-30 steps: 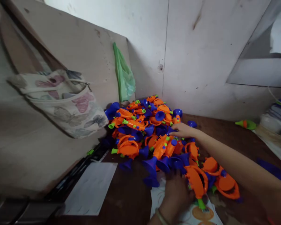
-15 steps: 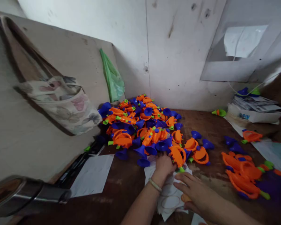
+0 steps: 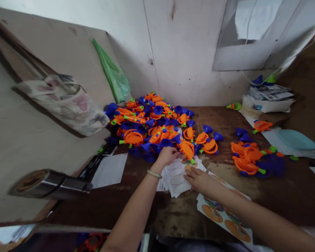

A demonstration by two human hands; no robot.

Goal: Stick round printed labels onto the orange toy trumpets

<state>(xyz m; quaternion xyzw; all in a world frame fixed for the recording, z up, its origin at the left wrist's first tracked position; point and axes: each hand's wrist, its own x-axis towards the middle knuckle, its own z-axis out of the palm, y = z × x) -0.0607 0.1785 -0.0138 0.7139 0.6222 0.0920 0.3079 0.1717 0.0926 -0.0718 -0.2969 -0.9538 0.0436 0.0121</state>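
My left hand (image 3: 168, 156), with a pale bangle at its wrist, reaches to the upper edge of a white sticker sheet (image 3: 176, 177) with mostly empty oval outlines. Its fingers are partly apart beside an orange toy trumpet (image 3: 187, 149) with a blue bell and green mouthpiece; whether they touch it is unclear. My right hand (image 3: 199, 179) has its fingers stretched over the sheet, fingertips at an orange oval sticker (image 3: 188, 167). Under my right forearm lies another sheet with orange oval stickers (image 3: 212, 213). A heap of toy trumpets (image 3: 147, 122) lies just beyond my hands.
More trumpets (image 3: 248, 157) lie to the right, near a light blue dish (image 3: 296, 139). A stack of papers (image 3: 269, 101) stands at the back right. At left are a metal flask (image 3: 55, 183), a white paper (image 3: 110, 170), a hanging cloth bag (image 3: 68, 105) and a green plastic bag (image 3: 112, 73).
The view has shifted, showing more of the near table and the stickered sheet under my right forearm. My right fingertips are now at the orange sticker; my left hand remains near the trumpet.
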